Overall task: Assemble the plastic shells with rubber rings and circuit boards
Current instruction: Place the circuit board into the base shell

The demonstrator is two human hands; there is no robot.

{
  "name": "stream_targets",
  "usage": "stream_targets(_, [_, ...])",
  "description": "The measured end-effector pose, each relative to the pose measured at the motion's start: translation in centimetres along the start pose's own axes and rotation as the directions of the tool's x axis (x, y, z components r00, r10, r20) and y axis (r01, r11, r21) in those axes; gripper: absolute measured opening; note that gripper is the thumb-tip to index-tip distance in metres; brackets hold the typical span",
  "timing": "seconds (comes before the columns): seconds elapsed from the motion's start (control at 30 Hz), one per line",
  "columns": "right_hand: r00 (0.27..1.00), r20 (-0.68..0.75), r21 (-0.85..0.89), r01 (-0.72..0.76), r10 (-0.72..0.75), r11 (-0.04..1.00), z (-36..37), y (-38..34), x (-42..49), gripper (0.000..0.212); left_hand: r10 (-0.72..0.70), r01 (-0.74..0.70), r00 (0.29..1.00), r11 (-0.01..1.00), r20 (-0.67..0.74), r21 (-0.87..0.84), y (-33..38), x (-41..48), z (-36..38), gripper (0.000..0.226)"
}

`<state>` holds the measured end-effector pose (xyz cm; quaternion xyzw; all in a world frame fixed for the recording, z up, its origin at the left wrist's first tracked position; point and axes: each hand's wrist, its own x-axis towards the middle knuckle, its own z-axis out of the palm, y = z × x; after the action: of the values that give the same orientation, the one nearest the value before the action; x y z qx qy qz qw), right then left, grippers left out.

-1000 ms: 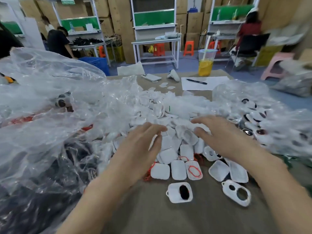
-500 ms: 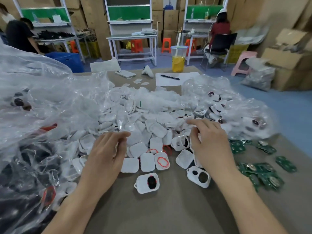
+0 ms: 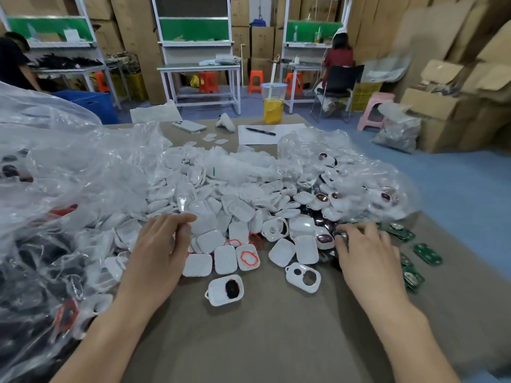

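A heap of white plastic shells (image 3: 221, 205) covers the middle of the brown table. At its near edge lie a shell with a red rubber ring (image 3: 248, 257), a shell with a dark opening (image 3: 225, 290) and a shell with two holes (image 3: 303, 277). Green circuit boards (image 3: 427, 254) are scattered at the right. My left hand (image 3: 163, 252) rests on shells at the heap's edge, fingers loosely curled, nothing visibly held. My right hand (image 3: 365, 250) reaches over the boards, its curled fingertips pinching a small board with a silver disc.
A big clear bag (image 3: 55, 175) of dark parts fills the left side. A smaller clear bag (image 3: 345, 172) of shells lies behind my right hand. Farther back stand a drink cup (image 3: 273, 103), a phone (image 3: 189, 126) and a paper with a pen (image 3: 261, 132). The table edge runs along the right.
My right hand has moved right, off the heap of shells and onto the green circuit boards. My left hand has stayed at the heap's edge. The view has turned right.
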<state>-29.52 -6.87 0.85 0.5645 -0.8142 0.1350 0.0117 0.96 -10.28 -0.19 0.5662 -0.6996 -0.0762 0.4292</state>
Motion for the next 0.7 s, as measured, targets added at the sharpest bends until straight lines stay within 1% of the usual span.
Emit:
stream_targets(0.13, [0.994, 0.108, -0.085, 0.042, -0.033, 0.995, -0.2, 0.8, 0.6, 0.042, -0.021, 0.021, 1.000, 0.999, 0.003, -0.026, -0.1, 0.0, 0.0, 0.024])
stream_targets(0.2, [0.984, 0.177, -0.057, 0.032, -0.021, 0.998, -0.5, 1.0, 1.5, 0.044, -0.028, 0.028, 1.000, 0.999, 0.000, -0.035, -0.2, 0.0, 0.0, 0.026])
stream_targets(0.27, [0.978, 0.210, 0.003, 0.011, -0.012, 1.000, -0.8, 0.8, 2.1, 0.043, -0.035, 0.035, 0.999, 0.998, -0.006, -0.057, -0.4, 0.0, 0.1, 0.028])
stream_targets(0.43, [0.989, 0.141, 0.131, 0.016, -0.035, 0.991, -1.6, -0.4, 1.8, 0.048, -0.031, 0.029, 0.999, 0.997, -0.032, -0.074, -0.2, 0.0, 0.0, 0.024])
stream_targets(0.5, [0.993, 0.070, 0.235, 0.078, -0.097, 0.969, -2.3, -1.5, 1.6, 0.048, -0.029, 0.024, 0.999, 0.995, -0.044, -0.097, 0.1, -0.1, -0.2, 0.024])
stream_targets(0.53, [0.989, 0.018, 0.329, 0.133, -0.148, 0.935, -2.9, -2.3, 1.5, 0.046, -0.027, 0.021, 0.998, 0.993, -0.050, -0.115, 0.3, -0.1, -0.2, 0.023])
stream_targets(0.57, [0.979, -0.026, 0.462, 0.191, -0.202, 0.866, -3.4, -3.3, 1.4, 0.041, -0.028, 0.020, 0.998, 0.990, -0.055, -0.142, 0.5, -0.2, -0.2, 0.021])
stream_targets(0.6, [0.966, -0.022, 0.618, 0.216, -0.258, 0.756, -3.8, -4.4, 1.5, 0.035, -0.035, 0.023, 0.998, 0.983, -0.060, -0.182, 0.8, -0.3, -0.2, 0.021])
stream_targets(0.63, [0.943, 0.035, 0.768, 0.187, -0.332, 0.612, -3.9, -5.8, 1.5, 0.029, -0.051, 0.036, 0.997, 0.973, -0.060, -0.229, 1.1, -0.4, -0.1, 0.022])
stream_targets(0.67, [0.895, 0.110, 0.884, 0.111, -0.433, 0.455, -3.8, -7.3, 1.5, 0.027, -0.070, 0.054, 0.996, 0.961, -0.051, -0.273, 1.3, -0.5, 0.1, 0.023])
stream_targets(0.7, [0.829, 0.166, 0.951, 0.008, -0.534, 0.308, -3.4, -8.6, 1.5, 0.026, -0.086, 0.072, 0.996, 0.950, -0.035, -0.305, 1.5, -0.5, 0.2, 0.025])
